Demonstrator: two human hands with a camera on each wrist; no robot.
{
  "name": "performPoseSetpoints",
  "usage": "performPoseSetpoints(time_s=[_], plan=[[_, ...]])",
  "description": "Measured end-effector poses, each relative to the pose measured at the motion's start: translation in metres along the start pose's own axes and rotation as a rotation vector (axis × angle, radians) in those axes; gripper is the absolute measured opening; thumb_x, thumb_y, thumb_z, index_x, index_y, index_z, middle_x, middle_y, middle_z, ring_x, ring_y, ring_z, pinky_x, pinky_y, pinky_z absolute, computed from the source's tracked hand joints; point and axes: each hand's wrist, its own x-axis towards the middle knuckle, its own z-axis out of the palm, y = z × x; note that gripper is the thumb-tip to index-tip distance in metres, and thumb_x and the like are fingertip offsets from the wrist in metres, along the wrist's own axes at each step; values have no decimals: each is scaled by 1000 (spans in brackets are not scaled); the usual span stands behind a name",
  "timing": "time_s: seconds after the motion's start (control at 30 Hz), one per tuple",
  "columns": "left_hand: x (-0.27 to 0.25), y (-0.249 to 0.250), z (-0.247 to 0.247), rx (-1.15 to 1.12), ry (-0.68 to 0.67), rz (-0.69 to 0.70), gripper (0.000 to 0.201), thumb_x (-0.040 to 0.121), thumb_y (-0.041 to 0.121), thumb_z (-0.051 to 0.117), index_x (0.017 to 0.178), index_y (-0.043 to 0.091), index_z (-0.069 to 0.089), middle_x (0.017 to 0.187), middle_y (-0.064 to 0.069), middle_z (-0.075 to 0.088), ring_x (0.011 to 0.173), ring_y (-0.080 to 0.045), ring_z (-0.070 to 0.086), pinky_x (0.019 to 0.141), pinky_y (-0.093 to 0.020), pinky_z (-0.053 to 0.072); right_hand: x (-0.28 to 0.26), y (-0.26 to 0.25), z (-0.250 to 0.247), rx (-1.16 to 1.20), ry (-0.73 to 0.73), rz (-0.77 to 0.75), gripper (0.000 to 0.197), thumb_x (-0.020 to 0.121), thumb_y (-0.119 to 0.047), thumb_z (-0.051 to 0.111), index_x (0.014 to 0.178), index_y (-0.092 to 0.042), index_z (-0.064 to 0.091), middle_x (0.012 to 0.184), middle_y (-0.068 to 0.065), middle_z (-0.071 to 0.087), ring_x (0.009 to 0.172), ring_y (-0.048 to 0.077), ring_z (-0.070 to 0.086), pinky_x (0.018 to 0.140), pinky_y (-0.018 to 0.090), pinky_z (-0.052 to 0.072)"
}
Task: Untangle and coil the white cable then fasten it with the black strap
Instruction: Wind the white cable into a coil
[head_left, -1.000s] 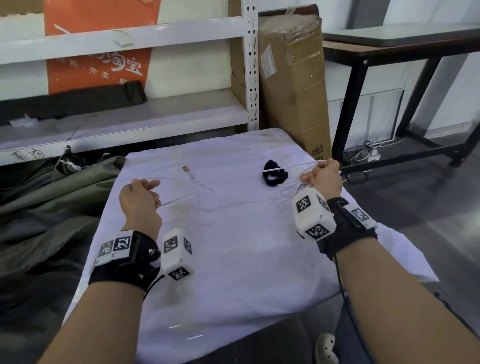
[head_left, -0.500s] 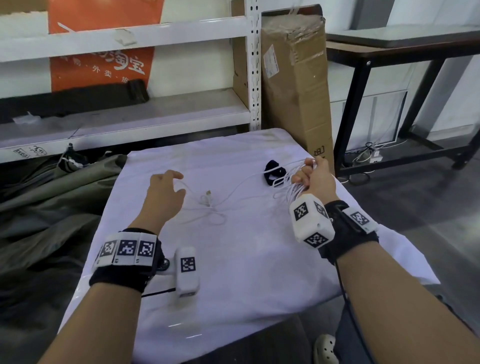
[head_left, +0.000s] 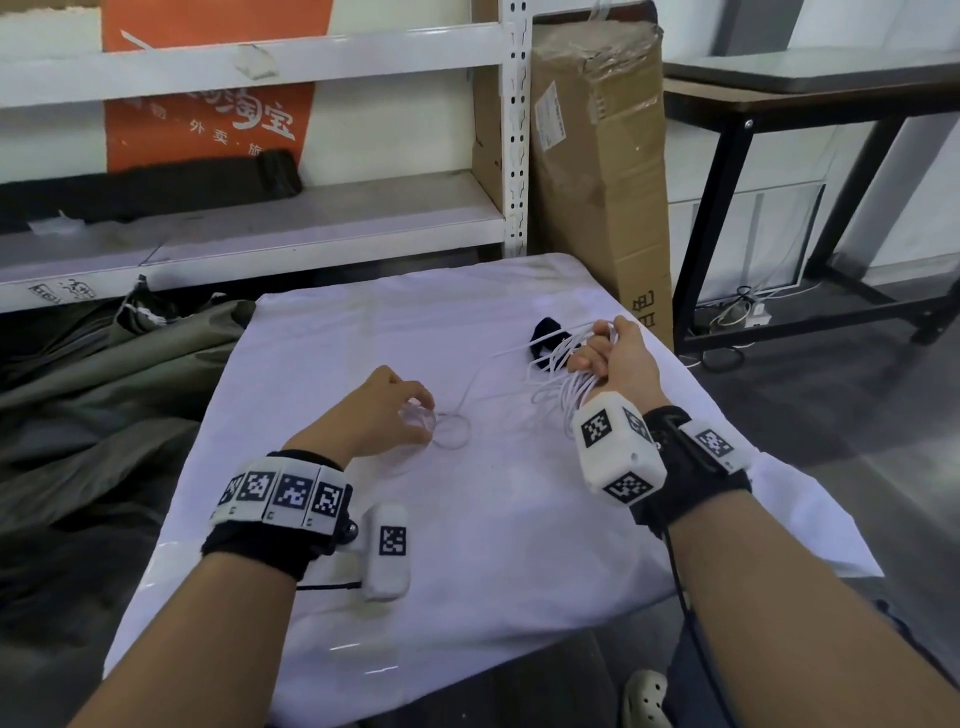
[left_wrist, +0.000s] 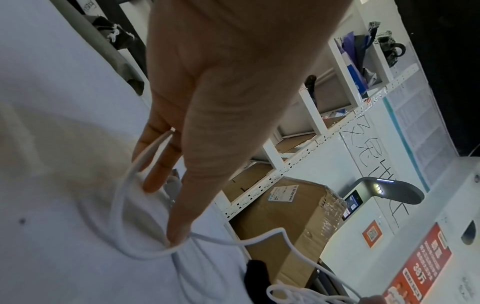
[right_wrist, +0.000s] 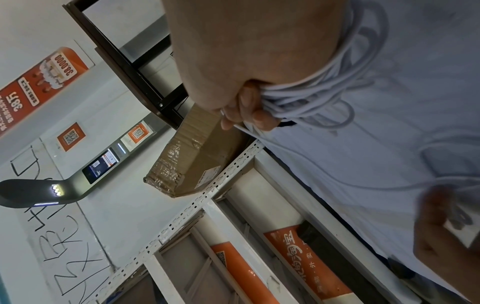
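Gripping the white cable (head_left: 558, 387) loops in the right hand (head_left: 621, 353).
Left hand (head_left: 382, 410) fingers (left_wrist: 179, 224) are pressing slack cable, straight, onto the table (head_left: 519, 545).

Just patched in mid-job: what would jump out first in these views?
The right hand at the table's far right grips a bundle of thin white cable loops, the small black fabric strap lying just beyond them. The left hand reaches down at mid-table, fingertips on the cable's loose end, which curls in a ring on the white tablecloth.

White shelving (head_left: 260, 228), cardboard box (head_left: 602, 171), black-framed table (head_left: 810, 98).
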Motion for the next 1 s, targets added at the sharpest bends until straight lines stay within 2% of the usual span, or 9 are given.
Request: performPoseSetpoints(time_s=[0.13, 0.2, 0.27, 0.37, 0.47, 0.67, 0.8, 0.87, 1.0], plan=[[1, -2, -1, 43, 31, -9, 13, 87, 16, 62, 98, 21, 64, 103, 3, 49, 95, -16, 54, 74, -21, 35, -1, 2, 1, -26, 6, 8, 41, 102, -29, 34, 66, -12, 43, 34, -6, 23, 26, 9, 19, 34, 12, 27], [0, -3, -2, 2, 53, -33, 8, 88, 13, 59, 93, 19, 62, 101, 0, 57, 82, -14, 56, 61, -19, 37, -1, 4, 1, -60, 14, -6, 40, 102, -30, 34, 67, -12, 44, 34, -7, 24, 26, 9, 21, 34, 13, 27], [-1, -4, -2, -48, 69, -61, 4, 89, 16, 60, 90, 20, 59, 101, -2, 62, 72, -13, 56, 54, -18, 37, 0, 4, 1, -101, 19, -18, 40, 102, -30, 34, 69, -12, 44, 33, -7, 25, 25, 9, 23, 34, 13, 28], [-2, -6, -3, -138, 98, -83, 4, 90, 22, 62, 90, 22, 58, 94, -2, 64, 64, -12, 58, 55, -20, 40, -1, 4, 2, -133, 24, -23, 40, 102, -33, 37, 69, -12, 46, 32, -8, 27, 25, 8, 24, 33, 14, 28], [-4, 2, -6, -396, 111, -35, 10, 93, 27, 58, 103, 25, 58, 88, -2, 64, 63, -12, 59, 61, -22, 49, -3, 4, 3, -154, 0, -12, 40, 100, -36, 43, 69, -12, 48, 34, -8, 28, 26, 7, 23, 33, 15, 28], [-12, 27, -15, -748, 74, 73, 15, 93, 20, 57, 104, 13, 64, 85, -3, 65, 54, -9, 60, 58, -18, 51, -16, 10, 13, -295, -142, 52, 37, 96, -34, 53, 67, -11, 47, 36, -8, 24, 28, 5, 20, 33, 15, 26], [-12, 33, -12, -753, 153, 52, 10, 88, 22, 65, 88, 12, 63, 69, 5, 64, 49, -8, 56, 52, -17, 49, -29, 18, 19, -466, -224, 105, 26, 90, -29, 63, 77, -8, 54, 42, -8, 22, 31, 5, 20, 34, 15, 28], [-10, 35, -9, -712, 211, 38, 17, 85, 22, 69, 75, 12, 60, 58, 9, 64, 47, -8, 56, 48, -17, 46, -36, 23, 21, -557, -256, 125, 25, 89, -30, 64, 86, -6, 59, 43, -9, 22, 32, 5, 22, 35, 15, 29], [-7, 39, -4, -606, 283, 39, 29, 80, 21, 74, 62, 10, 54, 56, 2, 63, 42, -5, 54, 44, -14, 43, -43, 31, 24, -672, -315, 111, 33, 87, -37, 65, 89, -4, 60, 44, -8, 23, 35, 5, 23, 37, 16, 29]])
